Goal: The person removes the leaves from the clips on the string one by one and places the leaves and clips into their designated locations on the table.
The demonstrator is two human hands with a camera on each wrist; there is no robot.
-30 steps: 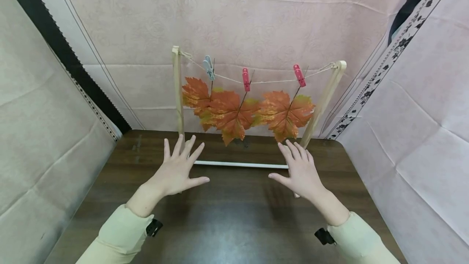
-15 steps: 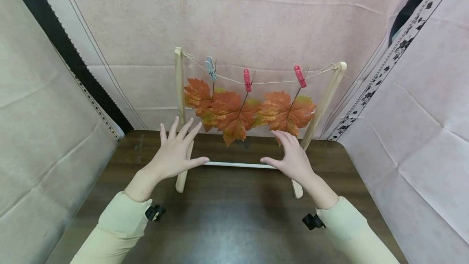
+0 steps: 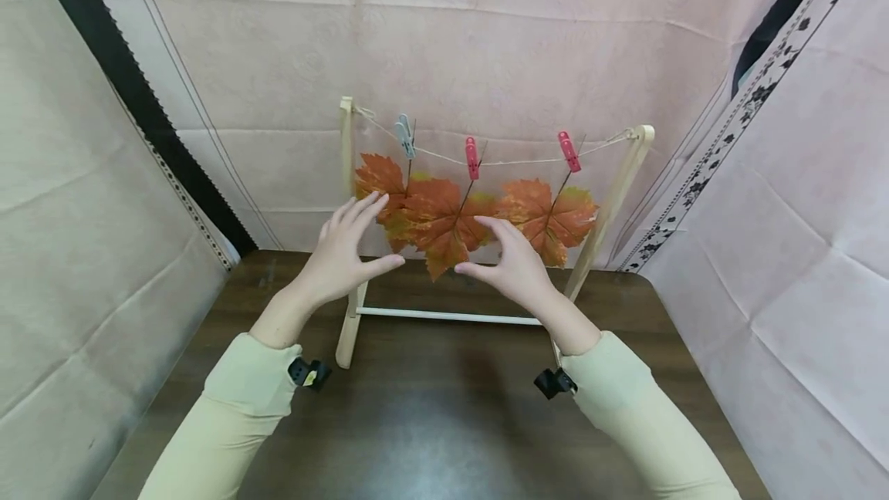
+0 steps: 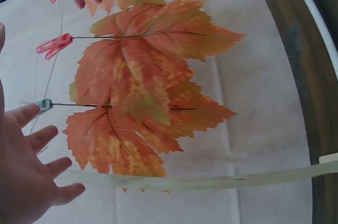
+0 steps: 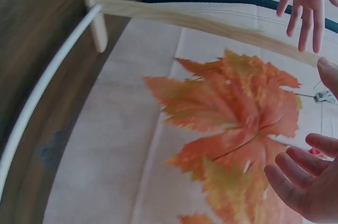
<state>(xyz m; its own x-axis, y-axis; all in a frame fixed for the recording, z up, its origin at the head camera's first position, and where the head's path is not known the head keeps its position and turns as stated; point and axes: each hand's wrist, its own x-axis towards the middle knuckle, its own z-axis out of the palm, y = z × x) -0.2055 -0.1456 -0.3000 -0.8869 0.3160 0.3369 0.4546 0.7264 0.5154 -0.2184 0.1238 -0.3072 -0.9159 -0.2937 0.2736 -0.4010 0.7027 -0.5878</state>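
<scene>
Three orange maple leaves hang by their stems from a string (image 3: pixel 514 163) across a wooden stand. A blue clothespin (image 3: pixel 405 136) clips the left leaf (image 3: pixel 378 173); pink clothespins hold the middle leaf (image 3: pixel 437 214) and the right leaf (image 3: pixel 552 226). My left hand (image 3: pixel 342 245), fingers spread and thumb out, is raised in front of the left leaf and left post, holding nothing. Facing it, my right hand (image 3: pixel 517 265) is raised before the middle and right leaves, thumb apart from its fingers, also holding nothing. In the left wrist view the blue clothespin (image 4: pixel 45 105) appears by the fingertips.
The stand has a left post (image 3: pixel 347 146), a right post (image 3: pixel 611 195) and a white crossbar (image 3: pixel 447 316) low above the dark wooden table (image 3: pixel 417 423). Pale cloth (image 3: pixel 486 45) hangs behind and on both sides.
Both hands have risen from low by the crossbar and come closer together, in front of the leaves. The right hand moved left; its fingers have drawn together. The leaves stay clipped.
</scene>
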